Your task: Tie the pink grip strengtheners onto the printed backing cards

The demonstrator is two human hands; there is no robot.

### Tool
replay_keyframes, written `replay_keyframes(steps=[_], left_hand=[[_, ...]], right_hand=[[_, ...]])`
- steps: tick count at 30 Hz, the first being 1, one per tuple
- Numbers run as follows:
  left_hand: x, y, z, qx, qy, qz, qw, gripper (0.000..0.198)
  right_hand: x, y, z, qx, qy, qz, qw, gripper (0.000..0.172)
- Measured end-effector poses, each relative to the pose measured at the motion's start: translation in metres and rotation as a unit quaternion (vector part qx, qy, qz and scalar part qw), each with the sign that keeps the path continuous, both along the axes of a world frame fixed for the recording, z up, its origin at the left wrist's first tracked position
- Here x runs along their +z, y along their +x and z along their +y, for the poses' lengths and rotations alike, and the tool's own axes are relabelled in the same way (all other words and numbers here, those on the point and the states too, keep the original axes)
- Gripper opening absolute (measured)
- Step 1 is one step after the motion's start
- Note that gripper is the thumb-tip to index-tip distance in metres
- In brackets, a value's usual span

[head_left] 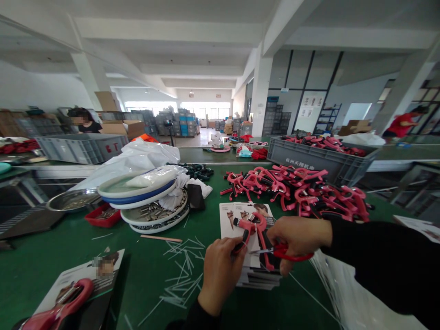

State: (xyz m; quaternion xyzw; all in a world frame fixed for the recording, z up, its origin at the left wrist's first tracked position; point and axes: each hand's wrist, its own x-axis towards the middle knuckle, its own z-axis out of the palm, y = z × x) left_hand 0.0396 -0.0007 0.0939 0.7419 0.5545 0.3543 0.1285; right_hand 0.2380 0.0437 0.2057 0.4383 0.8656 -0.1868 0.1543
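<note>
A pink and black hand grip strengthener (264, 224) lies on the top printed card (227, 224) of a stack in front of me. My left hand (222, 266) has its fingers closed on the strengthener's black-padded left handle. In my right hand (295, 236) is a pair of red-handled scissors (292, 253), their blades pointing left between the two handles. Whether the blades touch a thin cable tie there is too small to tell. Cut-off clear tie strips (185, 256) litter the green table left of my left hand. Uncut white cable ties (330, 279) lie under my right forearm.
Pink grip strengtheners (295, 188) are heaped behind the stack, with a grey crate (316, 158) of more beyond. Stacked round trays (151, 213) hold metal parts, beside a red tray (103, 214) and a metal bowl (74, 199). Another carded strengthener (65, 302) lies front left. Two people are farther off.
</note>
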Motion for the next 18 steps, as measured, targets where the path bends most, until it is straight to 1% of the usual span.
replay_keyframes(steps=[1,3,5,8,11,14,18], left_hand=[[0.0,-0.001,0.0,-0.004,-0.002,-0.007,1.0,0.023],[0.0,-0.003,0.002,-0.012,-0.008,-0.023,1.0,0.024],[0.001,-0.005,0.004,-0.028,-0.016,-0.037,0.999,0.025],[0.002,-0.008,0.007,-0.052,-0.022,-0.042,0.997,0.026],[0.003,-0.009,0.008,-0.05,-0.028,-0.032,0.998,0.027],[0.004,-0.007,0.008,-0.042,-0.032,-0.022,0.998,0.025],[0.007,-0.003,0.006,-0.023,-0.027,-0.002,0.999,0.024]], right_hand=[[-0.003,0.002,0.002,-0.007,-0.027,0.019,0.999,0.047],[-0.011,0.007,0.007,-0.034,-0.108,0.064,0.991,0.049],[-0.02,0.013,0.012,-0.075,-0.192,0.101,0.973,0.052],[-0.032,0.02,0.017,-0.118,-0.267,0.127,0.948,0.056],[-0.036,0.022,0.019,-0.133,-0.302,0.143,0.933,0.055],[-0.038,0.024,0.021,-0.141,-0.316,0.165,0.924,0.051],[-0.047,0.033,0.024,-0.153,-0.342,0.229,0.898,0.046]])
